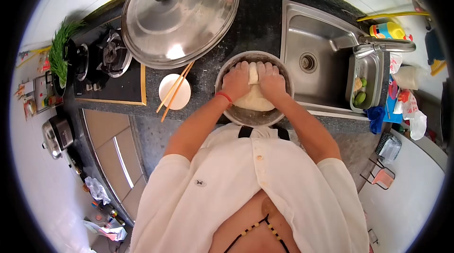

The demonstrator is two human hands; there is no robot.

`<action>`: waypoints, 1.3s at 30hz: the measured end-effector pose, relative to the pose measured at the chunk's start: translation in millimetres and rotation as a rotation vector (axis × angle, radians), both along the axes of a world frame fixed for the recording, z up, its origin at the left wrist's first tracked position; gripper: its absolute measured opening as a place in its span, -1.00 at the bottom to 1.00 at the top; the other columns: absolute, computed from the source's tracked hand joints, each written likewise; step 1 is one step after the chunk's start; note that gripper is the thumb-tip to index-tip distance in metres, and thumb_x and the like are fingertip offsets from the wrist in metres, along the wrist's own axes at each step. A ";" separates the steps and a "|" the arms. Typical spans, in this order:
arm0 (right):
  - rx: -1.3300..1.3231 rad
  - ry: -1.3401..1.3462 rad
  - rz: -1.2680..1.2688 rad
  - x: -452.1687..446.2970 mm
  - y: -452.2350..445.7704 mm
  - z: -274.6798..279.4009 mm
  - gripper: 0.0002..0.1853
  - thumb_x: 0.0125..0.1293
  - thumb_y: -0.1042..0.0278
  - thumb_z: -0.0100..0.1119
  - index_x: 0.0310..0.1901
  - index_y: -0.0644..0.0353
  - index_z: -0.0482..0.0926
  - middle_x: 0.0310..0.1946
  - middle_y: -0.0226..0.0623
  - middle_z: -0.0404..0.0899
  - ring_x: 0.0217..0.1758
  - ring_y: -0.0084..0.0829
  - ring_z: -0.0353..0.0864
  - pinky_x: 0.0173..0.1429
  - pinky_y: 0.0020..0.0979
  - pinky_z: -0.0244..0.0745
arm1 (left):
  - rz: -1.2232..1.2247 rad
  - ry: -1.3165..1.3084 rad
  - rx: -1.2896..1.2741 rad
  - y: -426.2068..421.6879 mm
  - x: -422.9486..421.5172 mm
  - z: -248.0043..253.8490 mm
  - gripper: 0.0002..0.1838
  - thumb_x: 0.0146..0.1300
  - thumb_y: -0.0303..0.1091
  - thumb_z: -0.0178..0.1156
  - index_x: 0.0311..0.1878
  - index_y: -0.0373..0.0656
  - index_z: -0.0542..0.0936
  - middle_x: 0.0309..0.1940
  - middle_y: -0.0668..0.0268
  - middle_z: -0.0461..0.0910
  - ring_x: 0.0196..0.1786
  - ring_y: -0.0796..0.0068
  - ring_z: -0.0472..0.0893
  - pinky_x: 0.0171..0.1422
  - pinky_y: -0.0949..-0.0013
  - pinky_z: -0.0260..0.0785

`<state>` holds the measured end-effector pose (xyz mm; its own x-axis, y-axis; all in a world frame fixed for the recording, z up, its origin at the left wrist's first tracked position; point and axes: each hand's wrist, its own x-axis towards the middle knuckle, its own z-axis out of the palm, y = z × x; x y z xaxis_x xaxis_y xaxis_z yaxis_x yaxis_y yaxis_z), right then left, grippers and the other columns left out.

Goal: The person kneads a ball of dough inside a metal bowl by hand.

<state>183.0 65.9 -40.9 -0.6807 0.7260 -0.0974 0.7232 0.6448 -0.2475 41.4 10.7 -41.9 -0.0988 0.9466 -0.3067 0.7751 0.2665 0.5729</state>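
A lump of pale dough lies in a round metal bowl at the counter's front edge. From the left side my left hand, with a red band at the wrist, presses on the dough, fingers curled over its far part. My right hand grips it likewise from the right. Between the two hands a folded strip of dough bulges up. The fingertips are partly hidden by the hands' backs and the dough. To the left, a white bowl has a pair of chopsticks laid across it.
A large metal lid lies behind the white bowl. Further left are a gas stove and leafy greens. On the right, a steel sink with a faucet holds a metal basket containing green produce.
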 end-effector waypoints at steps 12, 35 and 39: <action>-0.293 0.067 0.057 37.0 -21.4 62.6 -0.11 -0.08 0.06 0.40 0.29 0.19 0.22 0.11 -0.04 0.28 0.19 0.01 0.25 0.29 -0.03 0.18 | -0.292 -0.067 -0.179 -32.0 -11.4 59.3 -0.30 -0.11 -0.29 0.37 0.15 -0.24 0.35 0.06 -0.01 0.34 0.19 -0.07 0.33 0.31 0.07 0.16; -0.121 -0.011 0.017 -1.0 2.0 13.9 -0.56 0.07 0.35 0.14 0.03 0.16 0.35 -0.18 -0.13 0.46 -0.12 -0.07 0.55 -0.08 -0.17 0.53 | -0.089 -0.221 0.048 0.1 -14.8 -10.4 -0.51 -0.03 -0.31 0.29 -0.02 -0.23 0.38 -0.14 0.09 0.51 -0.06 0.17 0.57 0.04 0.23 0.43; -0.672 0.116 0.053 33.0 3.0 82.8 -0.24 -0.05 0.21 0.32 0.24 0.09 0.25 0.09 0.00 0.31 0.16 0.06 0.33 0.26 -0.04 0.23 | 0.045 -0.908 -0.324 -18.2 -45.9 29.6 -0.38 -0.09 -0.20 0.41 0.03 -0.24 0.39 -0.09 0.13 0.49 0.05 0.31 0.49 0.22 0.33 0.29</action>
